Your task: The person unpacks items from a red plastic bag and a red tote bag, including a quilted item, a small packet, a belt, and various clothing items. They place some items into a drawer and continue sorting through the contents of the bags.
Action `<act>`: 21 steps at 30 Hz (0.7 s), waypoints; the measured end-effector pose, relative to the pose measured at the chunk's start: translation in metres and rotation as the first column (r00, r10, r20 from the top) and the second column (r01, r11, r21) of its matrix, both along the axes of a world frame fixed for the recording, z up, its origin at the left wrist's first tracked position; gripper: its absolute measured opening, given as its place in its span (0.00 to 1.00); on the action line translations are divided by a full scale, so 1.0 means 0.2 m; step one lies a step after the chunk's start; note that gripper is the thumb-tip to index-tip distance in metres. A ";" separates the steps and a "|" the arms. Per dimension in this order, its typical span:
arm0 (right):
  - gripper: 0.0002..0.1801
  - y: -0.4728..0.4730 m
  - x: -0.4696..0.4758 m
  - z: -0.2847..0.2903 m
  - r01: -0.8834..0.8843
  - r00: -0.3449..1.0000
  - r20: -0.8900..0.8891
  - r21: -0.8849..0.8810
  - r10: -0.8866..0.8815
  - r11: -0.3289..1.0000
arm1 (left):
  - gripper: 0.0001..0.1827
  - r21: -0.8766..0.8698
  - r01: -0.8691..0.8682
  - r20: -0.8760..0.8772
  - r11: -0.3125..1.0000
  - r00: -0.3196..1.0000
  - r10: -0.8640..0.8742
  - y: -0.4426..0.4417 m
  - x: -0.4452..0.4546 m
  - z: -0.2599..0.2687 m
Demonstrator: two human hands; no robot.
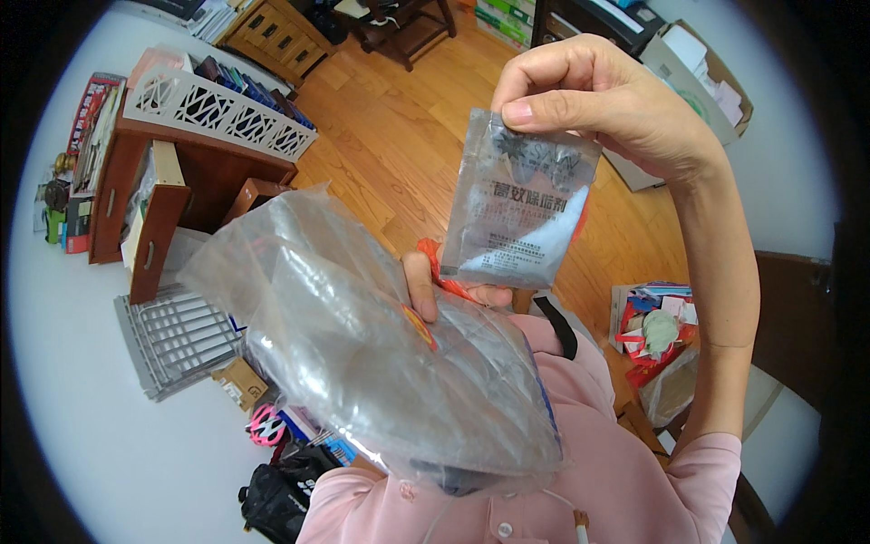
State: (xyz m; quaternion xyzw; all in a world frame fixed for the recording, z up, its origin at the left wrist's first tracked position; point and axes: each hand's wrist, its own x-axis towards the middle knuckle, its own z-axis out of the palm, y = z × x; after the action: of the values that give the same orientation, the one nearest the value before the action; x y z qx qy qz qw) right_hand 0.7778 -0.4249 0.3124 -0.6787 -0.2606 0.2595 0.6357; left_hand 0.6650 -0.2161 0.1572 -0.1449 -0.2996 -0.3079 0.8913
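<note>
Pinched at its top edge between thumb and fingers, a small translucent sachet hangs from my right hand. White granules or powder have slid to its lower right side, and it bears printed writing. My left hand grips a large clear plastic bag, with the thumb pressed on top beside a red and yellow sticker. Some of the left fingers show below the sachet; the rest are hidden by the bag. Thin red plastic shows around the left hand, partly behind the sachet. What the clear bag contains is hard to make out.
At left stands a brown wooden cabinet with a drawer pulled out and a white lattice holder on top. A grey rack, a small cardboard box and a black bag are below it. A filled box sits on the wooden floor at right.
</note>
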 end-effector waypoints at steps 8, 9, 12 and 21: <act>0.12 0.15 0.13 0.02 -0.048 0.999 0.006 -0.009 0.048 0.999 | 0.28 0.176 -0.122 -0.086 0.977 0.987 0.139 0.14 0.03 0.03; 0.12 0.14 0.12 0.02 -0.062 0.998 0.009 -0.007 0.062 0.998 | 0.29 0.213 -0.163 -0.105 0.963 0.977 0.188 0.14 0.02 0.03; 0.11 0.19 0.18 0.00 -0.107 0.992 0.068 -0.006 0.107 0.994 | 0.32 0.379 -0.295 -0.200 0.877 0.899 0.389 0.15 -0.04 0.02; 0.10 0.35 0.05 -0.25 0.177 0.848 0.519 -0.088 -0.107 0.980 | 0.34 0.516 -0.268 -0.410 0.814 0.756 0.510 0.35 0.04 -0.09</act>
State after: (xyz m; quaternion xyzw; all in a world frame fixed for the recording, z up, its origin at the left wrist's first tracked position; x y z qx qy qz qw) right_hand 0.7873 -0.3558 0.2618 -0.7811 -0.3513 0.0389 0.5148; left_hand 0.6728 -0.1471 0.1391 0.0415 0.0093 -0.1158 0.9924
